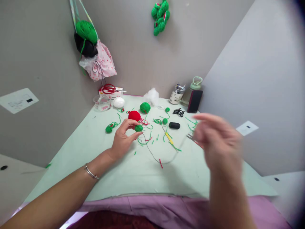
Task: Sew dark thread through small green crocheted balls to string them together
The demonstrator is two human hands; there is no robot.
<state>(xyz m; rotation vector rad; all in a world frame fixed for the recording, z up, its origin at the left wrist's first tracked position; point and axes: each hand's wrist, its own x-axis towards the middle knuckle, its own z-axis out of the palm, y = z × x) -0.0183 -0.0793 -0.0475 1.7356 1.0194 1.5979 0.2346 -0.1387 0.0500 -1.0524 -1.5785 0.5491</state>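
Note:
Between the thumb and fingers of my left hand (122,140) is a small green crocheted ball (138,128), held just above the table. A thin dark thread (152,153) leaves the ball, sags toward the table and rises to the right. My right hand (218,144) is raised at the right, blurred by motion, its fingers pinched where the thread leads; a needle cannot be made out. Just behind the left hand sits a red yarn ball (134,116). A yellow-handled crochet hook (169,138) and scissors (194,140) lie between the hands, the scissors partly hidden by the right hand.
Green yarn balls (145,107), white stuffing (152,96), a black case (174,125) and yarn scraps (160,163) lie about the table (143,178). At the back stand a clear tub (102,103), a pen cup (176,95), a bottle (195,83) and a phone (195,101).

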